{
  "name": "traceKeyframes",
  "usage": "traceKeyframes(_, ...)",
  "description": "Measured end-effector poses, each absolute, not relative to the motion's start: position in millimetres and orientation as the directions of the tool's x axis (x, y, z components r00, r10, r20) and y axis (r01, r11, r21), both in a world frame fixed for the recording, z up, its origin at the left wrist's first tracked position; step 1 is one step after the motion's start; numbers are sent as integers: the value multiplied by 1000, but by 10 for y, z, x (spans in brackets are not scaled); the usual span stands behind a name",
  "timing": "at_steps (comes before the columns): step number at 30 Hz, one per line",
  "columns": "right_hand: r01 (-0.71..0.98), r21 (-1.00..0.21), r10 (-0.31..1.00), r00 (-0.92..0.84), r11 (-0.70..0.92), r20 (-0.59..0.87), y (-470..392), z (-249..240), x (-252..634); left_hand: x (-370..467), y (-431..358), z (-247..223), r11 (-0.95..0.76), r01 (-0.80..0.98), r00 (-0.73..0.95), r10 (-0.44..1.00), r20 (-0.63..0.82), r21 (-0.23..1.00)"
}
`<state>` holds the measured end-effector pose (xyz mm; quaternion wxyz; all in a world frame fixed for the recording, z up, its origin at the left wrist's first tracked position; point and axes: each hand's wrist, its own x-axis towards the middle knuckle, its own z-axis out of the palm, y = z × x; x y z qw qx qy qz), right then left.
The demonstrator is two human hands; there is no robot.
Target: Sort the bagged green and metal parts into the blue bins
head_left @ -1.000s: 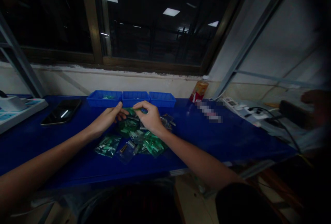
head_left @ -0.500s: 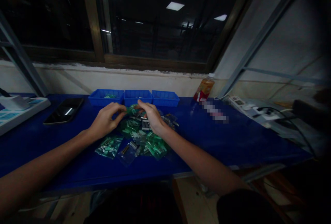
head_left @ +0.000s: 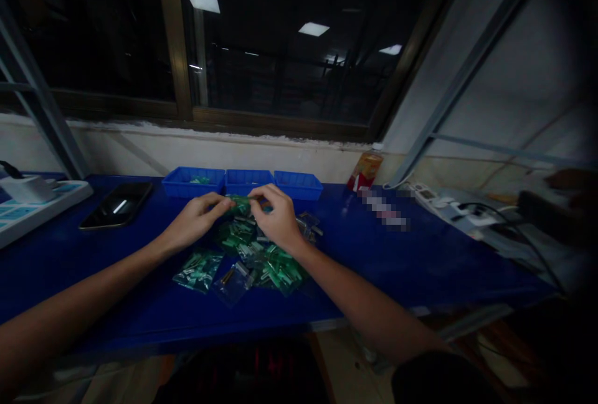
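Between my two hands is a small green plastic bag (head_left: 240, 205), held up over the pile near the blue bins. My left hand (head_left: 202, 217) pinches its left side between thumb and fingers. My right hand (head_left: 276, 216) pinches the right side, fingers curled. Below them lies a heap of small bags with green and metal pieces (head_left: 280, 267). At the heap's front left rests another green bag (head_left: 199, 269). Beside it is a clear bag (head_left: 233, 281) with brass-coloured and silvery pieces. What the held bag contains is too dim to tell.
Three blue bins stand in a row behind the heap: left (head_left: 194, 188), middle (head_left: 247, 178) and right (head_left: 299, 186). The left bin holds green pieces. A phone (head_left: 116, 206) and a power strip (head_left: 47, 205) lie left. A drink bottle (head_left: 365, 170) stands right, near cables (head_left: 467, 217).
My right hand has turned and closed its fingers on the green bag's right side. My left hand stays on the left side. The view has tipped slightly upward.
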<state>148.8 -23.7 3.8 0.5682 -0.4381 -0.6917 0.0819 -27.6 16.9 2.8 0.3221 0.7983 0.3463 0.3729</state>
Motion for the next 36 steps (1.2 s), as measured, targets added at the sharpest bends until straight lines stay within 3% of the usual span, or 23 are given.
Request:
traceKeyframes(3,629,-390,586,-130,672,800,-295,32,1464,-240,134,50,-276,116,473,860,191,954)
traceKeyframes(5,655,-347,580,-171,671,797,-314,18,1439,-226,118,74,-264,44,454,864,216,964)
traceKeyframes(7,667,-374,620,-169,644,766,-316,10,1419,-226,110,91,-357,40,413,856,310,933)
traceKeyframes(10,608,-573,758,-74,550,649,-293,19,1408,-248,101,90,-577,158,383,784,489,801)
traceKeyframes(14,271,-924,962,-32,270,272,-243,35,1419,-276,71,56,-830,364,516,557,651,422)
traceKeyframes(17,121,-973,981,-41,196,192,-209,14,1430,-273,56,32,-892,385,589,436,681,238)
traceKeyframes(20,228,-912,936,5,340,351,-186,-25,1446,-259,58,25,-887,419,612,434,662,194)
traceKeyframes(23,471,-739,823,46,482,566,-191,-45,1471,-248,59,54,-837,460,564,532,631,295)
traceKeyframes(25,593,-607,748,12,529,663,-216,-35,1481,-245,58,91,-745,437,492,667,559,505)
traceKeyframes(27,648,-496,689,-63,578,722,-253,-15,1477,-244,61,126,-539,337,442,815,375,772)
traceKeyframes(29,668,-414,648,-136,619,750,-294,6,1459,-244,69,141,-272,207,439,884,159,940)
traceKeyframes(32,668,-361,634,-215,651,743,-352,24,1418,-241,85,118,-103,67,453,889,61,992)
traceKeyframes(36,654,-378,649,-232,655,725,-387,26,1379,-237,112,71,-220,-35,393,894,215,975)
